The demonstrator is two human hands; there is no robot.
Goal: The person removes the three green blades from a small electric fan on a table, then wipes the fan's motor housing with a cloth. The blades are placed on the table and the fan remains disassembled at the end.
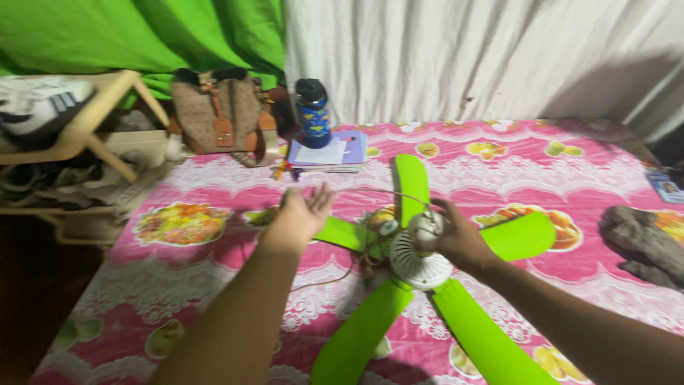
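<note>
Two hands over a pink food-print table: right hand (459, 239) grips the green fan (422, 260) hub, left hand (303, 214) open, white curtain (484, 57) behind, kinda blurry

Home room (cloth-draped walls): floral tablecloth (214, 178), handbag (221, 110), bottle (313, 114).

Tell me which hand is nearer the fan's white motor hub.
Right. The right hand grips the top of the white motor hub. The left hand hangs open, palm up, off to the hub's left above a green blade, touching nothing.
</note>
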